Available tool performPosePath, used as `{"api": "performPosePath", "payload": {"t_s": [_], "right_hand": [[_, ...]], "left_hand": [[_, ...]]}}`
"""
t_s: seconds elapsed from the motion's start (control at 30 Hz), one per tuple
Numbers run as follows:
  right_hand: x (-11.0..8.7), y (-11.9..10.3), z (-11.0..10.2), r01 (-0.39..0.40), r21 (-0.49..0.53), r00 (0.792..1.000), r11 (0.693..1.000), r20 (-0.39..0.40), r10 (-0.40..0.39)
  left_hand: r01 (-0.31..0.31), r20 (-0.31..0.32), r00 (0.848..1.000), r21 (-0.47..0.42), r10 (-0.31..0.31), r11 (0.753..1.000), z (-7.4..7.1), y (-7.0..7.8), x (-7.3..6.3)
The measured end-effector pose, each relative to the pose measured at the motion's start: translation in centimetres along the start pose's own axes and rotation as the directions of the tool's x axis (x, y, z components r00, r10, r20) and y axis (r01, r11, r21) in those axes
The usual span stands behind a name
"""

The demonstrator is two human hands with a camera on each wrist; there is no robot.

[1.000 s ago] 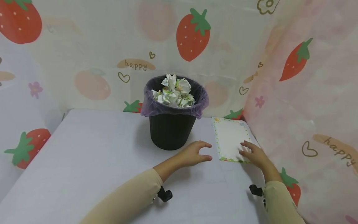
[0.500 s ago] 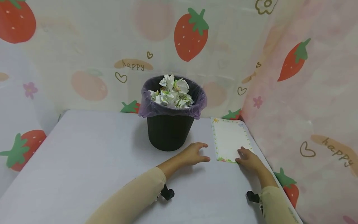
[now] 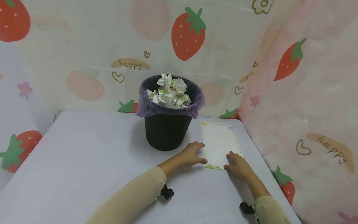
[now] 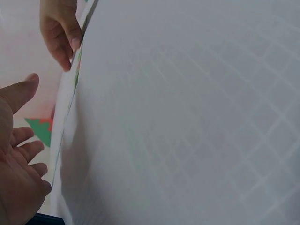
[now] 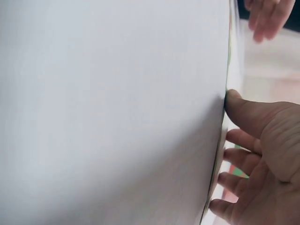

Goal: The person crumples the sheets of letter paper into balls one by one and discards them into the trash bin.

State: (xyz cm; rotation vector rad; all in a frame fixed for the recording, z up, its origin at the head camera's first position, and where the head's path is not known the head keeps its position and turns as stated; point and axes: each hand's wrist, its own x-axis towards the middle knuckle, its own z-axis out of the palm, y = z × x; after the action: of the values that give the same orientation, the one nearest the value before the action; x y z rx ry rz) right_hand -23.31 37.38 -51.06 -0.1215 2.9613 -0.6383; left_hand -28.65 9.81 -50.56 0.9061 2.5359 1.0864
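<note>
A white sheet of paper point(image 3: 219, 140) with a printed border of leaves, flowers and a sun lies flat on the white table. My right hand point(image 3: 239, 165) rests on its near right part, thumb and fingers spread; in the right wrist view, the right hand's fingertips point(image 5: 229, 93) touch down along it. At the sheet's left edge is my left hand point(image 3: 193, 154), palm facing right, with thumb and fingers held apart and nothing between them. The left wrist view shows the left hand point(image 4: 18, 164) with loosely bent fingers beside the sheet, seen edge-on.
A black bin point(image 3: 167, 132) with a purple liner point(image 3: 198, 105) stands behind my left hand, heaped with crumpled printed paper point(image 3: 169, 93). Strawberry-patterned cloth point(image 3: 218, 46) hangs behind the table point(image 3: 84, 161) and along both sides.
The right hand has come down onto the sheet and slid it left and nearer, up to the left hand. The left hand has hardly moved.
</note>
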Motion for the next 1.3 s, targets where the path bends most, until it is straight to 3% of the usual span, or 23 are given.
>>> {"api": "performPosePath", "payload": {"t_s": [0.27, 0.5, 0.7, 0.8, 0.97, 1.13, 1.3], "right_hand": [[-1.8, -2.4, 1.4, -0.008, -0.046, 1.0, 0.999, -0.029, 0.006], [-2.9, -4.2, 1.6, 0.011, -0.098, 0.998, 0.995, -0.062, -0.017], [-3.7, -4.8, 0.6, 0.037, -0.163, 0.999, 0.986, -0.003, -0.038], [-4.0, -4.7, -0.7, 0.046, -0.117, 0.997, 0.992, 0.074, -0.038], [-3.1, -3.9, -3.4, 0.025, 0.07, 0.988, 0.997, 0.151, -0.035], [-1.1, -2.3, -4.6, 0.07, 0.13, 0.993, 0.989, 0.086, -0.081], [0.9, -0.9, -4.5, 0.104, 0.148, 0.995, 0.983, -0.003, -0.105]], "left_hand": [[0.052, 0.037, 0.998, 0.062, -0.054, 0.997, 1.0, -0.1, 0.1], [0.069, 0.01, 0.997, 0.16, -0.071, 0.985, 1.6, -0.6, -0.2], [0.085, 0.023, 0.996, 0.209, -0.091, 0.974, 1.8, -0.5, -1.4], [0.083, 0.045, 0.994, 0.249, -0.097, 0.965, 2.1, -0.2, -2.2], [0.071, 0.073, 0.993, 0.311, -0.098, 0.948, 2.2, 0.4, -3.6], [0.052, 0.095, 0.992, 0.332, -0.088, 0.942, 1.8, 0.8, -5.2], [0.057, 0.105, 0.991, 0.269, -0.088, 0.961, 1.7, 0.7, -6.8]]}}
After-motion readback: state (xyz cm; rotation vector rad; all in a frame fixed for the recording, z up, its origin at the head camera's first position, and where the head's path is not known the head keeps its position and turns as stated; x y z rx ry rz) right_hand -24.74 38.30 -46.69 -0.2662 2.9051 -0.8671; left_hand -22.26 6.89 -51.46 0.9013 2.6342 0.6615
